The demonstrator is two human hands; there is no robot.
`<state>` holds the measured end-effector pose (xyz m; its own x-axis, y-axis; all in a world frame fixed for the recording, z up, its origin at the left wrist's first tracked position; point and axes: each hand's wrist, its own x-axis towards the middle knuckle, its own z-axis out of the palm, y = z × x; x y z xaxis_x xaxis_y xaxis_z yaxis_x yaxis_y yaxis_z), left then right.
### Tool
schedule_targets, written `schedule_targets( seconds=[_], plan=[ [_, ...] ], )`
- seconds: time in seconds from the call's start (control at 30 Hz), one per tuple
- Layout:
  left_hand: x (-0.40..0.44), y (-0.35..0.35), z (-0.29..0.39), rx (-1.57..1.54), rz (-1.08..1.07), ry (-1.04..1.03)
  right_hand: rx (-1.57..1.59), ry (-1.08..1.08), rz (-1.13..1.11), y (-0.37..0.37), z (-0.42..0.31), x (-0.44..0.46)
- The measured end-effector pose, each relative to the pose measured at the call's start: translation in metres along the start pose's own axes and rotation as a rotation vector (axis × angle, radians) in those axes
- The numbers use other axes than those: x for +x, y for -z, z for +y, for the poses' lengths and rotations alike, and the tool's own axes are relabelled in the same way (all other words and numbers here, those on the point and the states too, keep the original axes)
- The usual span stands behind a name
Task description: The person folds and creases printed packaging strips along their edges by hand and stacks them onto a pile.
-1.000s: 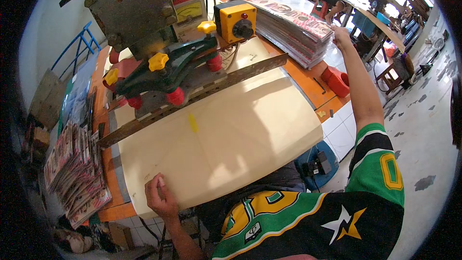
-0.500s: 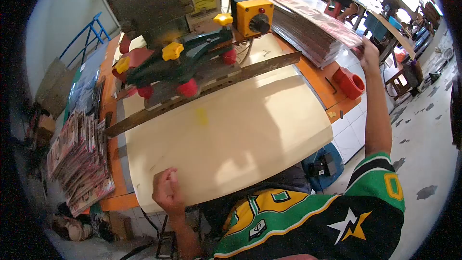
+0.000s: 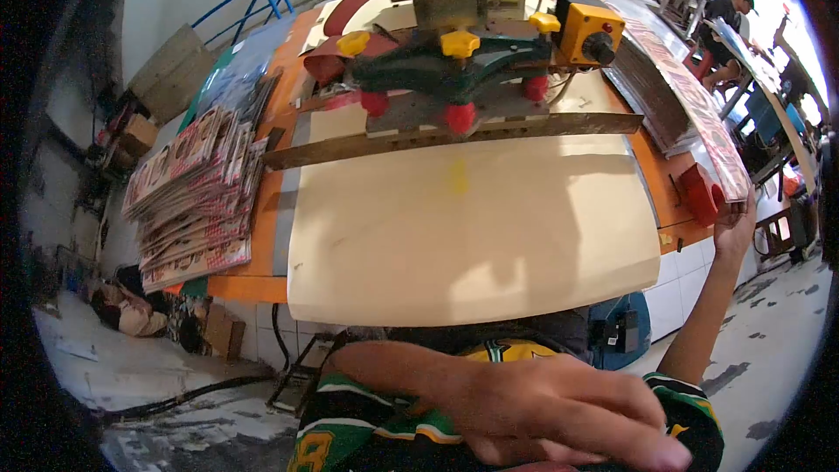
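My right hand (image 3: 736, 225) grips the near end of a long printed plastic sheet (image 3: 712, 135) on the right, with the fingers partly hidden under its edge. Close to the camera, my left hand (image 3: 564, 411) reaches across my chest, its fingers stretched out and nothing seen in them. A large cream sheet (image 3: 472, 236) lies flat before me on the orange table (image 3: 249, 288), with a yellow patch near its far edge. Across its far side runs a long metal bar (image 3: 454, 136), under a dark green machine clamp (image 3: 472, 70) with yellow knobs.
Stacked printed plastic packs (image 3: 192, 201) lean at the table's left. A red tape-like ring (image 3: 699, 195) sits at the right corner, near another tall stack (image 3: 647, 105). A yellow control box (image 3: 590, 31) is mounted on the machine. A person (image 3: 725, 22) sits at the far right.
My left hand has left the cream sheet's near left corner and come up close to the camera, towards the right. My right hand has drawn the printed sheet nearer. The view has turned left.
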<state>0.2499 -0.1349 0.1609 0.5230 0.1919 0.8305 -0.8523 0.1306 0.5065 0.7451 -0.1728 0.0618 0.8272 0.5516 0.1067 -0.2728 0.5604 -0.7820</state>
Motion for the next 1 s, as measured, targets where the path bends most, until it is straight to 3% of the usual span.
schedule_targets(
  seconds=[0.07,0.17,0.27,0.37,0.53,0.63,0.77,0.83,0.87,0.93,1.0],
  plan=[
    [0.015,-0.017,-0.004,-0.041,0.012,-0.025,0.017,-0.043,-0.003,0.001,0.003,-0.004],
    [0.032,-0.046,-0.02,-0.345,0.134,-0.226,0.05,-0.122,-0.166,0.035,0.004,0.012],
    [0.04,-0.056,-0.035,-0.311,0.314,-0.402,0.036,-0.111,-0.083,0.009,0.009,-0.01],
    [0.038,-0.057,-0.05,-0.542,0.205,-0.366,0.037,-0.116,-0.098,0.024,0.013,0.004],
    [0.043,-0.049,-0.04,-0.446,0.188,-0.31,0.093,-0.113,-0.058,-0.011,0.012,-0.02],
    [0.045,-0.042,-0.04,-0.376,0.138,-0.241,0.137,-0.132,-0.182,-0.021,0.013,-0.025],
    [0.04,-0.028,-0.04,-0.319,0.101,-0.156,0.106,-0.125,-0.084,-0.027,0.008,-0.027],
    [0.035,0.002,-0.035,0.404,-0.258,-0.037,0.131,-0.19,-0.309,0.005,0.009,-0.009],
    [0.028,0.003,-0.038,0.422,-0.259,0.058,0.122,-0.213,-0.206,0.019,0.01,0.003],
    [0.015,0.011,-0.044,0.475,-0.259,0.233,0.16,-0.17,-0.21,0.038,0.013,0.01],
    [0.003,0.027,-0.042,0.588,-0.238,0.352,0.167,-0.103,-0.115,0.007,0.005,-0.02]
  ],
)
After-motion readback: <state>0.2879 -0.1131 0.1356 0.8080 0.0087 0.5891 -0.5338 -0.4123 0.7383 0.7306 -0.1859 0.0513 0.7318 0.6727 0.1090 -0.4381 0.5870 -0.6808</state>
